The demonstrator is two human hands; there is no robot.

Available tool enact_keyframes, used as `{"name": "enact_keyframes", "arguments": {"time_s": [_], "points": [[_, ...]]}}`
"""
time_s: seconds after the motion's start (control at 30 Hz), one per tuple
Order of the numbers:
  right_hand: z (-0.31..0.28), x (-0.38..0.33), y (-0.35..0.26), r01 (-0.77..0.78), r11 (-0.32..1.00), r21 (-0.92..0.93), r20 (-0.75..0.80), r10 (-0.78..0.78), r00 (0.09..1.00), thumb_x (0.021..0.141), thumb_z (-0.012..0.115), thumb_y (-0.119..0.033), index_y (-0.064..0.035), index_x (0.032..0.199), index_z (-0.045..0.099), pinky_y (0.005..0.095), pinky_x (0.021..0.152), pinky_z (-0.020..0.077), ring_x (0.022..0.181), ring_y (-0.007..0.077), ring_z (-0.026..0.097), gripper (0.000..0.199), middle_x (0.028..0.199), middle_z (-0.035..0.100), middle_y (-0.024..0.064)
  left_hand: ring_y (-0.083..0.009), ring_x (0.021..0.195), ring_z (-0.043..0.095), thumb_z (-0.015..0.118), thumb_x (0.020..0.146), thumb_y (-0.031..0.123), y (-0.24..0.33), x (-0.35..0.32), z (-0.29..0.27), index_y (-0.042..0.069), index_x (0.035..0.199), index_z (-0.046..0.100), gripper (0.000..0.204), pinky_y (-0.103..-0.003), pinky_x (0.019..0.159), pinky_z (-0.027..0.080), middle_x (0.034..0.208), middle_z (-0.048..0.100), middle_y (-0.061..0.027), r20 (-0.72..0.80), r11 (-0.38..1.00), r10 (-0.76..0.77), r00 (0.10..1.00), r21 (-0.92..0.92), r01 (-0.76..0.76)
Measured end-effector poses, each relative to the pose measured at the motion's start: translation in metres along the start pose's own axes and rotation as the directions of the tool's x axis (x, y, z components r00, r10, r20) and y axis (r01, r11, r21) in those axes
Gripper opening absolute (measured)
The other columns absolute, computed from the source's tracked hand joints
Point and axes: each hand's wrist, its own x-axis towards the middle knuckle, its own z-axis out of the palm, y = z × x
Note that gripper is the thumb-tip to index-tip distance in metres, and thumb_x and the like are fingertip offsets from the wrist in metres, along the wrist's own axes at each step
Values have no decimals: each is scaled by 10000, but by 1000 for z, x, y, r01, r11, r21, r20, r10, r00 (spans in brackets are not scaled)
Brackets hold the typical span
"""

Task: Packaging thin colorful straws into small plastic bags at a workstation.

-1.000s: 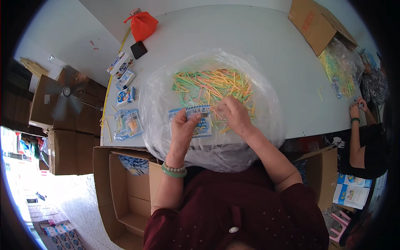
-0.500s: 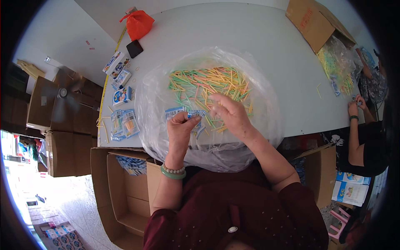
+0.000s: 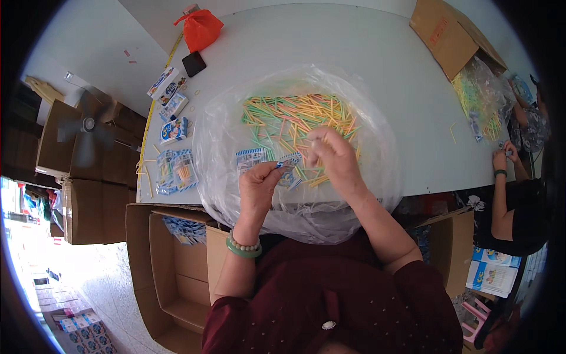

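Observation:
My left hand (image 3: pixel 258 184) pinches the edge of a small blue-and-white plastic packet (image 3: pixel 289 160) between thumb and fingers. Just to its right, my right hand (image 3: pixel 337 159) hangs over a pile of thin pastel sticks (image 3: pixel 295 115) in green, yellow, orange and pink. Its fingers are bent and smeared by motion, so whether they hold anything does not show. The sticks lie on a large clear plastic bag (image 3: pixel 377 153) spread on the table. Another blue-and-white packet (image 3: pixel 250 158) lies flat on the bag beyond my left hand.
At the left are filled packets (image 3: pixel 184 170) and small printed boxes (image 3: pixel 174 130). A black phone (image 3: pixel 193 64) and a red bag (image 3: pixel 201 30) lie farther back. Open cartons (image 3: pixel 183 277) stand below the table edge. At the right, another person's hands (image 3: pixel 506 154) work near a tipped carton (image 3: pixel 443 35).
The packet in my left hand now tilts up toward the right. My right hand has moved slightly right, and its fingers are more bent.

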Motion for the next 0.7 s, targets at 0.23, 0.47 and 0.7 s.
{"name": "enact_keyframes", "arguments": {"time_s": [0.23,0.47,0.7], "points": [[31,7,-23,382,906,185,-119,-365,923,966,450,-100,-11,967,482,299,735,492,745,160,600,95,775,605,87,-10,626,442,697,814,27,15,-5,11,2,813,687,27,-183,550,368,661,539,72,122,992,-70,990,-96,82],[16,-3,-3,425,905,27,-86,-422,903,974,460,-111,-19,954,478,325,815,485,788,157,606,97,797,622,99,-38,576,488,709,816,77,20,-8,11,23,802,681,62,-189,508,398,650,570,41,213,939,-227,950,-212,272],[1,-14,5,273,959,-70,5,-274,962,953,477,-82,-9,956,537,329,908,456,885,154,587,95,897,635,90,-51,621,536,698,830,82,14,-11,20,16,880,699,83,-205,541,450,731,628,7,194,948,-171,966,-235,215]]}}
